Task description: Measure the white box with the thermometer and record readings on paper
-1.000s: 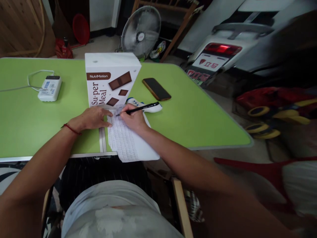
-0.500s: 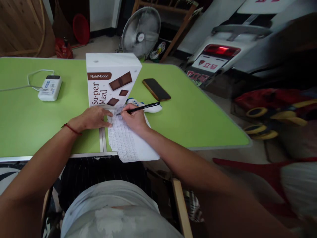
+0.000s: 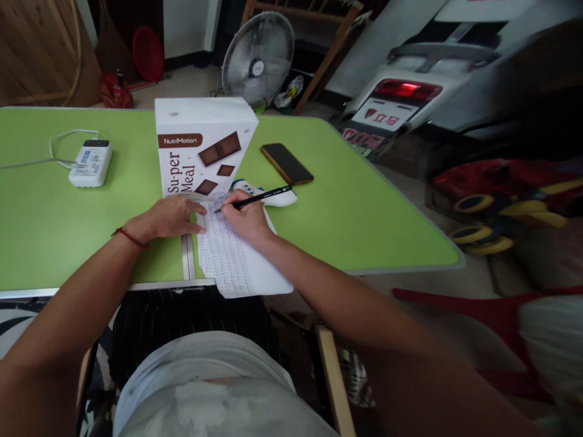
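Observation:
My right hand (image 3: 246, 217) pinches a black pencil or pen (image 3: 262, 196), its tip on a sheet of paper (image 3: 228, 261) covered in rows of small writing. The sheet's lower part hangs past the table's front edge. My left hand (image 3: 175, 217) lies at the paper's upper left, thumb and fingers apart, fingertips touching the sheet. Right behind the paper stands a white box (image 3: 204, 152) printed "NutriMotion Su-per Meal". A white and blue handheld device (image 3: 281, 198) lies partly hidden behind my right hand.
On the green table (image 3: 364, 230) are a phone (image 3: 286, 163) to the right and a white power block (image 3: 91, 164) with a cable to the left. Beyond the table stand a fan (image 3: 258, 60) and a white motorbike (image 3: 401, 91) at the right.
Both hands stay nearly in place, the pen tip still on the paper. The whole view has shifted very slightly.

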`<state>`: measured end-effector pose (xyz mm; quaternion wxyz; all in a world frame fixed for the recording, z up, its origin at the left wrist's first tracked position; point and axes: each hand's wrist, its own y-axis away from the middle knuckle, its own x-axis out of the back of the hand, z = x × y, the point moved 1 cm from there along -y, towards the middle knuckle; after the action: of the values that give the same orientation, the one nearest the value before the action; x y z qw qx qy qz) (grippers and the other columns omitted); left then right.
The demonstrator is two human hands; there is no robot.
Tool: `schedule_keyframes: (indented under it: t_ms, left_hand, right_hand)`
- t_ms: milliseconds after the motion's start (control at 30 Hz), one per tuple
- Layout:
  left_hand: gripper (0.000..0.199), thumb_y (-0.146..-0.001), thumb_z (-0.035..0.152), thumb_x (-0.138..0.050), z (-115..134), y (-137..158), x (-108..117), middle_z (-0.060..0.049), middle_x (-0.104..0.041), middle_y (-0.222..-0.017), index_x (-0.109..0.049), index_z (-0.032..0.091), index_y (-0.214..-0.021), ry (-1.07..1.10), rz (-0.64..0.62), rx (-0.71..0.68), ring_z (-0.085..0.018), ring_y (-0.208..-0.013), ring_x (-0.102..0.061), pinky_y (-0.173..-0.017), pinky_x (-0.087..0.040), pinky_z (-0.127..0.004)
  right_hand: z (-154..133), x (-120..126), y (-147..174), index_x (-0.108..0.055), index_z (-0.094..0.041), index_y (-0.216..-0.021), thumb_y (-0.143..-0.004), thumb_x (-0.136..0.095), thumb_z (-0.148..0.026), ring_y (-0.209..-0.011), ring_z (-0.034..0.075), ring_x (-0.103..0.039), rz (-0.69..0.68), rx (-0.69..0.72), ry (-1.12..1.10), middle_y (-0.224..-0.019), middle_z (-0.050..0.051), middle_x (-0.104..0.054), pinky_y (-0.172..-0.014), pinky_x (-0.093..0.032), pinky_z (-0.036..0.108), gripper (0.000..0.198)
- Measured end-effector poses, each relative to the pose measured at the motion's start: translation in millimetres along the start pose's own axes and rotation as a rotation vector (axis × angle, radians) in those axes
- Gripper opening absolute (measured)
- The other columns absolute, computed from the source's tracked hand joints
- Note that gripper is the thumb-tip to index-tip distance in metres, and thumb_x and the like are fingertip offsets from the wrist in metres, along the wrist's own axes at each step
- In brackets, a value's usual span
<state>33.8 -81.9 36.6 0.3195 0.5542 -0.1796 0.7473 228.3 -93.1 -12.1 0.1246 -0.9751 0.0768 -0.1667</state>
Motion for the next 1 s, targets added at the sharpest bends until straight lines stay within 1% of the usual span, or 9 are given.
schedule_keyframes:
  t_ms: [133, 333, 533, 700, 900, 1000]
  left_hand:
    - [0.049, -0.085, 0.039, -0.076, -0.6, 0.0, 0.0, -0.003, -0.072, -0.071, -0.072, 0.018, -0.129, 0.013, 0.006, -0.015, -0.020, -0.072, -0.067, -0.067, -0.045, -0.028]
    - [0.049, -0.085, 0.041, -0.075, -1.2, -0.2, -0.9, -0.003, -0.071, -0.068, -0.072, 0.018, -0.128, 0.027, 0.012, -0.025, -0.021, -0.074, -0.068, -0.073, -0.048, -0.030]
    - [0.050, -0.085, 0.039, -0.076, 2.2, 0.6, 1.5, -0.002, -0.069, -0.065, -0.072, 0.017, -0.130, 0.042, -0.008, 0.027, -0.022, -0.074, -0.067, -0.075, -0.048, -0.032]
    - [0.048, -0.085, 0.040, -0.074, 2.5, 0.5, 1.0, -0.002, -0.069, -0.066, -0.072, 0.019, -0.129, 0.049, -0.001, 0.014, -0.022, -0.076, -0.067, -0.078, -0.048, -0.032]
    - [0.046, -0.085, 0.041, -0.075, 0.3, -0.5, -0.5, -0.001, -0.069, -0.065, -0.073, 0.020, -0.126, 0.042, 0.017, -0.021, -0.021, -0.073, -0.066, -0.073, -0.047, -0.030]
    - [0.048, -0.085, 0.041, -0.074, 1.1, 0.0, 0.1, -0.002, -0.070, -0.067, -0.072, 0.019, -0.128, 0.031, 0.008, -0.011, -0.021, -0.073, -0.067, -0.072, -0.047, -0.030]
  right_hand:
    - [1.4, 2.5, 0.1, -0.049, -0.024, -0.060, -0.068, -0.057, -0.014, -0.057, 0.012, -0.045, -0.009, 0.028, -0.022, -0.056, -0.006, -0.047, -0.059, -0.042, 0.030, 0.015]
    - [0.4, 1.6, 1.1, -0.051, -0.024, -0.060, -0.066, -0.057, -0.014, -0.057, 0.012, -0.045, -0.046, 0.030, -0.044, -0.054, -0.006, -0.046, -0.058, -0.040, 0.029, 0.013]
    - [1.0, 1.0, 1.9, -0.054, -0.024, -0.061, -0.067, -0.059, -0.017, -0.058, 0.012, -0.046, -0.082, 0.024, -0.054, -0.057, -0.006, -0.050, -0.060, -0.042, 0.030, 0.010]
    - [0.5, 1.3, 2.1, -0.053, -0.024, -0.061, -0.067, -0.060, -0.017, -0.058, 0.012, -0.046, -0.086, 0.037, -0.049, -0.056, -0.006, -0.050, -0.060, -0.042, 0.030, 0.011]
    - [-1.2, 0.5, 2.7, -0.054, -0.024, -0.061, -0.066, -0.061, -0.017, -0.058, 0.012, -0.046, -0.095, 0.028, -0.033, -0.057, -0.006, -0.051, -0.060, -0.042, 0.030, 0.012]
    - [-2.1, -0.1, 2.7, -0.053, -0.024, -0.059, -0.065, -0.061, -0.017, -0.057, 0.012, -0.044, -0.090, 0.018, -0.034, -0.055, -0.006, -0.051, -0.058, -0.040, 0.030, 0.012]
